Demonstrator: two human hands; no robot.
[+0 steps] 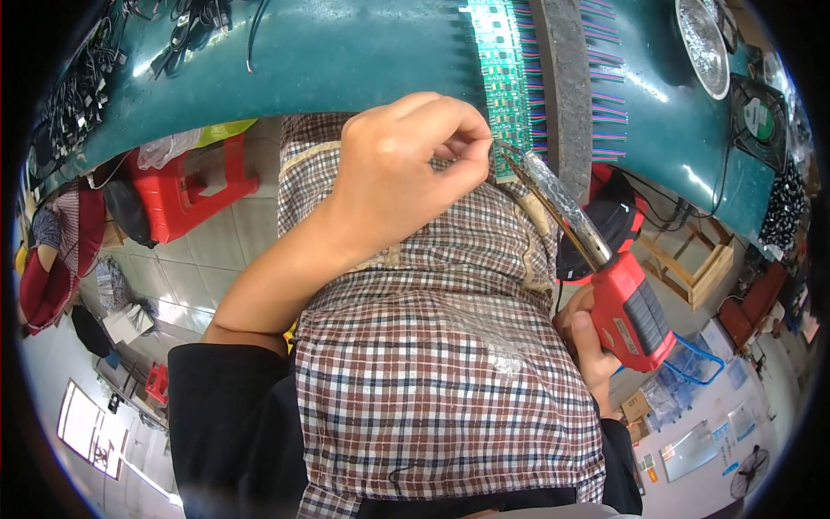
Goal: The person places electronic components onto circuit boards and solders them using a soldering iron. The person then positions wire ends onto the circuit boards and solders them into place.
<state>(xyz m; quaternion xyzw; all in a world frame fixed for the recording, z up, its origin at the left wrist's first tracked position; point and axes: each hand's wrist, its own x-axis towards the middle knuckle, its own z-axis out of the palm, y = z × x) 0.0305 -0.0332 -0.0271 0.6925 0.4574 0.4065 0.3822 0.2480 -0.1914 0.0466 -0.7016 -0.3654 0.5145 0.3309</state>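
Observation:
My left hand (406, 164) is raised at the edge of a teal workbench (346, 52), thumb and fingers pinched tight beside a long green circuit board strip (506, 78). Whatever it pinches is too thin to make out. My right hand (588, 342) grips the red handle of a soldering iron (631, 311). Its foil-wrapped metal barrel slants up and left, and the tip reaches the strip's near end right next to my left fingertips. Rows of coloured wires (605, 95) run off the strip to the right.
A grey bar (562, 86) lies across the wires. A metal bowl (702, 43) and a small fan (761, 117) stand at the bench's right, tangled cables (86, 86) at its left. A checked cloth (432, 346) covers my lap. A red stool (190, 195) stands on the tiled floor.

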